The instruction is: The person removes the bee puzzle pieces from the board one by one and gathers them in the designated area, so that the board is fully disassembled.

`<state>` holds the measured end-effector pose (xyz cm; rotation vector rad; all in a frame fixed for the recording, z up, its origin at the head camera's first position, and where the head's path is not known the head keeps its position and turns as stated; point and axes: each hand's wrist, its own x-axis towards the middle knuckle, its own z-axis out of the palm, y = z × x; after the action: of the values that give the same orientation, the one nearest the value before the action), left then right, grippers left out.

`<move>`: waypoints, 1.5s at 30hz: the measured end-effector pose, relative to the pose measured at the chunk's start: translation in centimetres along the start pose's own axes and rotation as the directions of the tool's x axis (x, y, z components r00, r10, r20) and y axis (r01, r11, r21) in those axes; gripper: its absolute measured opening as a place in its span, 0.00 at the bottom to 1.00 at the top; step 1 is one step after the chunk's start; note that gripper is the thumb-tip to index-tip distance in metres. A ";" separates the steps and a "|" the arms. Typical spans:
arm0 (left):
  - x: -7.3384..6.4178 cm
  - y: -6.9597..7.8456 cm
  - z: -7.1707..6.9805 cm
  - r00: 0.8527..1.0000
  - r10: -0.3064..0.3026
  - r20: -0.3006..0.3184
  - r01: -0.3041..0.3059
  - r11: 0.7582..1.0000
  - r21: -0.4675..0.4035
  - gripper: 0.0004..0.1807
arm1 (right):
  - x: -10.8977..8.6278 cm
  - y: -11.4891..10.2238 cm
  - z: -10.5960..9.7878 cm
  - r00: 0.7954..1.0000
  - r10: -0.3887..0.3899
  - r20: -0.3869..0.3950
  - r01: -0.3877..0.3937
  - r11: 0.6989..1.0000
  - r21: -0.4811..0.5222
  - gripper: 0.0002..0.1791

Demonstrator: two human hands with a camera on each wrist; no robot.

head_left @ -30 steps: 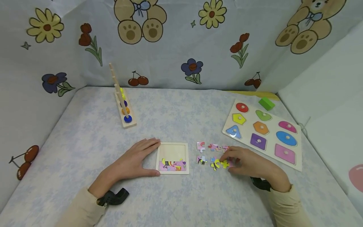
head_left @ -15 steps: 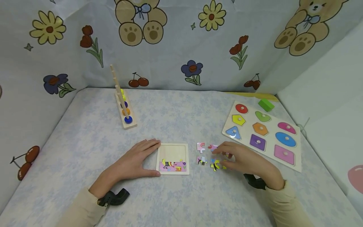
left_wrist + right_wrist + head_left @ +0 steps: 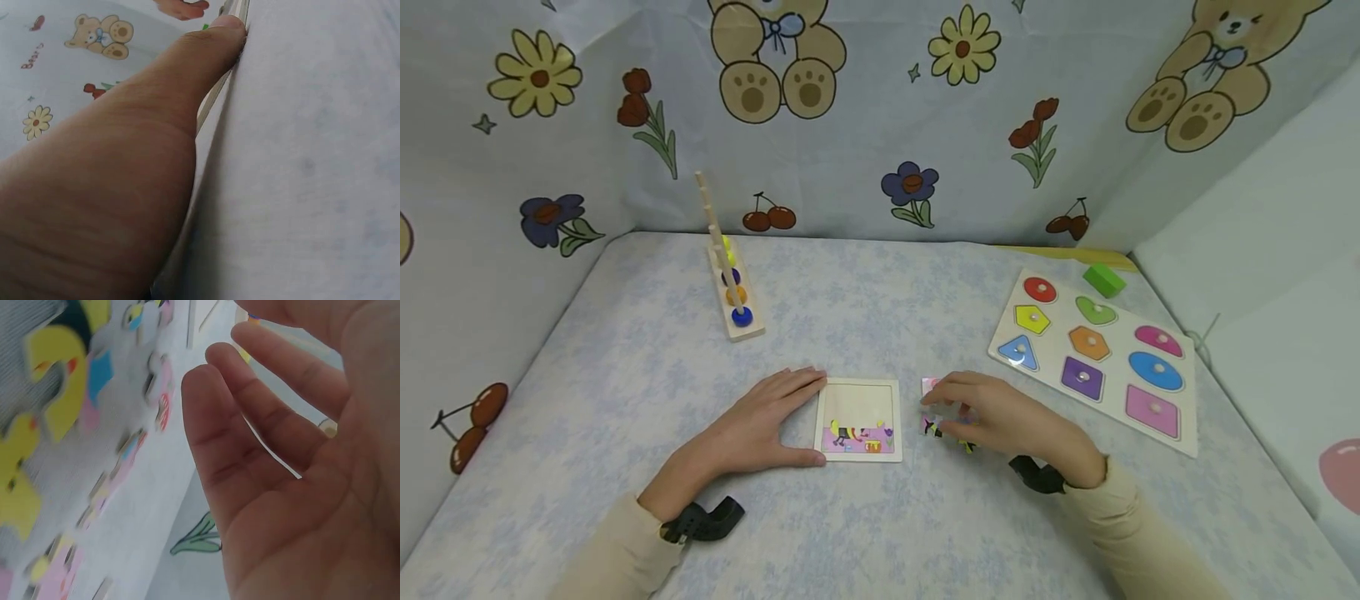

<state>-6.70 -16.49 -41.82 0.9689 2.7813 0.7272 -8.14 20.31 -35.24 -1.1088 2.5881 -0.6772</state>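
Note:
A small square wooden puzzle tray [image 3: 897,417] lies mid-table, with a pink and yellow picture strip [image 3: 874,440] along its near side and bare wood above. My left hand [image 3: 763,425] rests against the tray's left edge, fingers and thumb extended; in the left wrist view the thumb [image 3: 215,44] touches the edge. To the tray's right, my right hand [image 3: 1000,417] hovers over several loose jigsaw pieces [image 3: 931,427], partly hiding them. The right wrist view shows its fingers [image 3: 212,425] apart and holding nothing, with yellow pieces [image 3: 19,487] on the table beside them.
A knobbed shape board [image 3: 1052,367] lies at the right, a green block [image 3: 1104,281] by its far edge. At the back left stands a wooden peg stand [image 3: 747,331] with coloured beads. A printed cloth [image 3: 842,167] hangs behind the table.
My right hand has moved left across the loose pieces, from the far-right ones toward those nearest the tray. My left hand has stayed at the tray's edge.

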 end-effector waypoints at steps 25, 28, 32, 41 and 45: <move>-0.2 0.0 -0.1 0.999 0.028 -0.017 -0.028 1.000 -0.001 0.59 | 6.1 -4.4 4.0 0.993 -0.109 0.041 0.108 0.994 0.027 0.19; -0.2 0.0 -0.2 0.999 0.037 -0.023 -0.037 0.999 0.001 0.59 | 6.4 -4.8 4.5 0.990 -0.131 0.046 0.131 0.991 0.002 0.19; -0.2 -0.1 -0.2 0.999 0.039 -0.024 -0.039 0.999 -0.005 0.59 | 6.8 -5.2 5.1 0.988 -0.145 0.051 0.147 0.989 -0.031 0.19; -0.2 -0.3 0.0 0.999 0.046 -0.029 -0.047 0.999 -0.006 0.59 | 7.1 -5.6 5.7 0.986 -0.155 0.058 0.156 0.988 -0.016 0.18; -0.2 -0.4 0.0 0.998 0.050 -0.031 -0.050 0.999 -0.003 0.59 | 7.1 -5.5 5.8 0.985 -0.157 0.065 0.157 0.988 0.009 0.19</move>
<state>-6.69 -16.87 -42.04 1.0386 2.7905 0.7602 -7.31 9.96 -37.83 -1.3221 2.4628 -0.6667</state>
